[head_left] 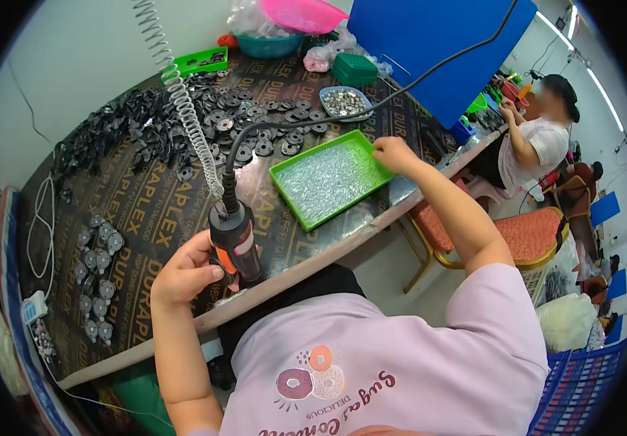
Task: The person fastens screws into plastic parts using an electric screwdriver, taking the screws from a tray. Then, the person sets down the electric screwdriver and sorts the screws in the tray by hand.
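Observation:
My left hand (182, 270) is closed on a small dark part (224, 266), thumb on top, at the table's front edge. Right beside it, a black electric screwdriver (235, 236) hangs upright from a coiled spring, its cable looping up from the top; its tip is hidden. A green tray (299, 216) full of small silver screws (324, 182) lies to the right of the screwdriver. Over the tray's right corner, my right hand (395, 155) has its fingers pressed together; whatever they hold is hidden.
Black round parts (237, 116) and a dark heap (124, 123) cover the back. Assembled discs (99, 291) lie at left. A bowl of metal pieces (346, 103) and green baskets (353, 69) stand beyond the tray. A red chair (531, 236) and another person (535, 138) are at right.

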The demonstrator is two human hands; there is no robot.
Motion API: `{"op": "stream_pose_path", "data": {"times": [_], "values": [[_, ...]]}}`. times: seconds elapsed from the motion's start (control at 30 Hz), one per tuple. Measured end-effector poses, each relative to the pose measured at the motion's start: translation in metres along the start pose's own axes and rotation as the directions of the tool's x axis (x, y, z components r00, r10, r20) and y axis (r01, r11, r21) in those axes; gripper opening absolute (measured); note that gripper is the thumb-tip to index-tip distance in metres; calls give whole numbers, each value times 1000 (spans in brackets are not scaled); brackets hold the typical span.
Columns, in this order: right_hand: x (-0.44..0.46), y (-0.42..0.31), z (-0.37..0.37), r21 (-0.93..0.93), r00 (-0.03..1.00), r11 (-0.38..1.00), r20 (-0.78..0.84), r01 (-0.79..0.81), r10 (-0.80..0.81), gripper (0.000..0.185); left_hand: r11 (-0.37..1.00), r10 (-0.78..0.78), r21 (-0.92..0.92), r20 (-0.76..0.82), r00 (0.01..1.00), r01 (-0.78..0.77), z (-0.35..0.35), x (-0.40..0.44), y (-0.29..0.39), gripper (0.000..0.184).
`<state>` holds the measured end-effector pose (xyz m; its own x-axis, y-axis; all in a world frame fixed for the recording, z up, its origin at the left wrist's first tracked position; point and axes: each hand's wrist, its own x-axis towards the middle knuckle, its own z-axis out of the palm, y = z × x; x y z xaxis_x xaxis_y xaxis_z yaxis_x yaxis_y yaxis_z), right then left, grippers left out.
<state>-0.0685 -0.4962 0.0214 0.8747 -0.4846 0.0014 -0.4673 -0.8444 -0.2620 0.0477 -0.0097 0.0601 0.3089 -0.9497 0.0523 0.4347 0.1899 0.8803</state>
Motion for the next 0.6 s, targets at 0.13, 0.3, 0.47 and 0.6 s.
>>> {"op": "stream_pose_path", "data": {"times": [0.13,0.3,0.47,0.6], "values": [[0,-1,-9,-3,988,991,-77,-135,134,24,1000,-3,0,5,1000,3,-4,2,-1,42],[-7,-10,-2,59,998,997,-37,-49,52,23,1000,-16,13,42,999,15,-8,9,0,57],[-7,-13,-1,55,997,997,-61,-53,56,22,994,46,-95,-17,999,-48,-13,15,-4,54],[-3,-9,-6,-11,969,975,-119,-222,219,20,991,53,-129,60,997,-45,-27,15,-7,65]]}}
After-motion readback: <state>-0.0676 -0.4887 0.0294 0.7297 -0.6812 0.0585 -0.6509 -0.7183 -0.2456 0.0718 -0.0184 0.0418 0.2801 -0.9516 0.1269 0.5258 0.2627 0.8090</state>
